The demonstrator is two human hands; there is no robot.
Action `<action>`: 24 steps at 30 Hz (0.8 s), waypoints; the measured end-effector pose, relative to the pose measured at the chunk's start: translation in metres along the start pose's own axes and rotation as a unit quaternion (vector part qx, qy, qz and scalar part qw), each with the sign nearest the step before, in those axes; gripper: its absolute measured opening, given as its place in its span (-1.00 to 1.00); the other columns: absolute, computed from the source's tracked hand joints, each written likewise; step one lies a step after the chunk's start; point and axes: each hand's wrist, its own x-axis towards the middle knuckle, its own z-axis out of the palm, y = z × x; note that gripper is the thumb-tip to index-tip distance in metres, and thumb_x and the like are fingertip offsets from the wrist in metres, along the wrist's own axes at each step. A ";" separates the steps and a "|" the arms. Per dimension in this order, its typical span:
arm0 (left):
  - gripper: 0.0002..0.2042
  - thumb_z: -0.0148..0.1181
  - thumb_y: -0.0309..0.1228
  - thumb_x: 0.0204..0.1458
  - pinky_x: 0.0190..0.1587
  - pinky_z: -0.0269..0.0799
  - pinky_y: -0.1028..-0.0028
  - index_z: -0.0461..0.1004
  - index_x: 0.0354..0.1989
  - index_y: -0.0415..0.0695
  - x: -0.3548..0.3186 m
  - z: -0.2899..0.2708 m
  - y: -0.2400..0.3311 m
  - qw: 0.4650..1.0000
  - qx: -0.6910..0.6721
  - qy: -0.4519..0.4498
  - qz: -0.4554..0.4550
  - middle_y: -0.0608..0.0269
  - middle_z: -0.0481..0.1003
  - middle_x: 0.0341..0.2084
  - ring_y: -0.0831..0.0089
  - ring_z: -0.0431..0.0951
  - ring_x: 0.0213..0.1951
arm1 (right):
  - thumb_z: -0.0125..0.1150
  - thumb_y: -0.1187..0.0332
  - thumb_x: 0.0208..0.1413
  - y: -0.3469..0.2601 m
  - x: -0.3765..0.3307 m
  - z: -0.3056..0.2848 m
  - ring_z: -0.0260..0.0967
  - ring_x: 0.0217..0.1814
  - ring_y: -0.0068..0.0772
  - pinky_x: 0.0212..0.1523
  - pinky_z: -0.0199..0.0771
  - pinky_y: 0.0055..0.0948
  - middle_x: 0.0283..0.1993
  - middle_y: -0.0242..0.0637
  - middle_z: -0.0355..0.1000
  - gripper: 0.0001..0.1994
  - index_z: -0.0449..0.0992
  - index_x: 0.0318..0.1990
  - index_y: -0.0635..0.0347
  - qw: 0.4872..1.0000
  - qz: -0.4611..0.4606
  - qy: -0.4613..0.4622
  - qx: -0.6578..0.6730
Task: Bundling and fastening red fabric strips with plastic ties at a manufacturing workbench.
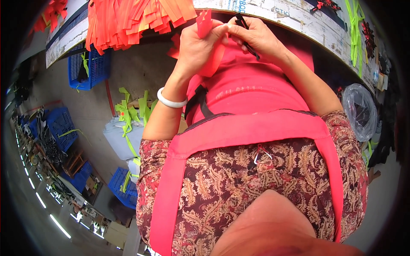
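Observation:
In front of my red apron [256,100], at the table's near edge, both hands meet at their fingertips. My left hand [194,49] is closed on a red fabric strip [204,24]; one end stands up above the fingers and more red cloth hangs below. My right hand [261,39] is closed around a slim black item [252,50], which sticks out above and below the fingers; its kind cannot be made out. The fingertips hide what lies between them.
A thick pile of orange-red strips [132,23] hangs over the edge of the worktable [294,23]. Yellow-green strips [355,34] lie at its right. Blue crates [88,70] and a grey-blue cloth stack [124,132] stand at my left, a clear plastic bag [360,112] at my right.

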 end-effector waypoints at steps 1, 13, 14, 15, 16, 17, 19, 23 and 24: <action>-0.86 0.22 -0.44 0.11 -0.40 0.37 0.62 0.54 -0.33 -0.29 -0.002 0.000 -0.001 1.000 -0.004 -0.026 0.003 0.32 0.50 -0.52 0.61 0.47 -0.46 | 0.12 0.15 0.20 0.000 0.002 -0.001 0.18 -0.63 -0.72 -0.63 0.19 -0.65 -0.62 -0.51 0.26 -0.73 0.47 -0.39 0.17 1.000 0.026 0.003 -0.011; -0.87 0.33 -0.42 -0.01 -0.45 0.37 0.60 0.56 -0.43 -0.23 -0.010 0.012 -0.012 0.984 -0.011 -0.068 -0.165 0.36 0.50 -0.61 0.64 0.46 -0.54 | 0.11 0.24 0.25 0.003 0.012 0.005 0.19 -0.49 -0.77 -0.47 0.25 -0.65 -0.51 -0.53 0.34 -0.77 0.49 -0.28 0.25 0.983 -0.100 0.086 -0.126; -0.87 0.33 -0.42 -0.01 -0.45 0.37 0.60 0.56 -0.43 -0.23 -0.010 0.012 -0.013 0.983 -0.003 -0.066 -0.170 0.36 0.50 -0.61 0.64 0.46 -0.54 | 0.12 0.21 0.24 0.002 0.013 0.004 0.18 -0.53 -0.76 -0.50 0.23 -0.66 -0.53 -0.52 0.32 -0.75 0.49 -0.28 0.25 0.977 -0.127 0.105 -0.135; -0.88 0.33 -0.43 -0.01 -0.46 0.36 0.59 0.56 -0.43 -0.23 -0.010 0.012 -0.013 0.984 -0.008 -0.072 -0.165 0.36 0.49 -0.61 0.64 0.46 -0.54 | 0.12 0.21 0.24 0.001 0.013 0.004 0.18 -0.53 -0.76 -0.50 0.23 -0.66 -0.53 -0.52 0.32 -0.75 0.49 -0.28 0.25 0.977 -0.126 0.106 -0.134; -0.88 0.33 -0.44 -0.01 -0.47 0.36 0.59 0.56 -0.43 -0.23 -0.010 0.012 -0.013 0.982 -0.014 -0.078 -0.169 0.36 0.49 -0.62 0.64 0.45 -0.54 | 0.14 0.17 0.21 0.000 0.014 0.002 0.15 -0.60 -0.71 -0.58 0.17 -0.60 -0.57 -0.52 0.31 -0.76 0.49 -0.33 0.15 0.986 -0.074 0.129 -0.079; -0.88 0.33 -0.44 -0.01 -0.47 0.36 0.59 0.56 -0.43 -0.23 -0.010 0.010 -0.013 0.984 -0.012 -0.080 -0.160 0.36 0.49 -0.62 0.64 0.45 -0.54 | 0.15 0.12 0.18 -0.001 0.015 0.001 0.11 -0.67 -0.66 -0.65 0.11 -0.54 -0.61 -0.52 0.30 -0.76 0.48 -0.38 0.05 0.988 -0.022 0.151 -0.024; -0.88 0.33 -0.45 -0.01 -0.48 0.35 0.59 0.55 -0.44 -0.24 -0.010 0.003 -0.011 0.987 -0.063 -0.053 -0.140 0.36 0.49 -0.62 0.64 0.45 -0.55 | 0.15 0.10 0.21 -0.004 0.016 -0.006 0.16 -0.62 -0.74 -0.60 0.18 -0.69 -0.56 -0.51 0.29 -0.64 0.51 -0.22 0.31 0.994 -0.010 0.106 -0.020; -0.90 0.30 -0.48 0.02 -0.41 0.38 0.58 0.53 -0.42 -0.25 -0.012 -0.008 -0.009 0.986 -0.043 -0.068 -0.146 0.33 0.50 -0.59 0.60 0.48 -0.51 | 0.17 0.10 0.20 -0.005 0.007 -0.016 0.12 -0.66 -0.75 -0.64 0.14 -0.67 -0.59 -0.51 0.26 -0.64 0.53 -0.18 0.31 0.996 0.071 0.044 0.040; -0.90 0.30 -0.48 0.02 -0.41 0.38 0.58 0.53 -0.42 -0.25 -0.013 -0.008 -0.009 0.985 -0.032 -0.062 -0.157 0.33 0.50 -0.59 0.60 0.48 -0.51 | 0.18 0.11 0.19 -0.004 0.003 -0.016 0.11 -0.67 -0.75 -0.65 0.13 -0.66 -0.61 -0.51 0.25 -0.65 0.53 -0.17 0.29 0.997 0.060 0.029 0.045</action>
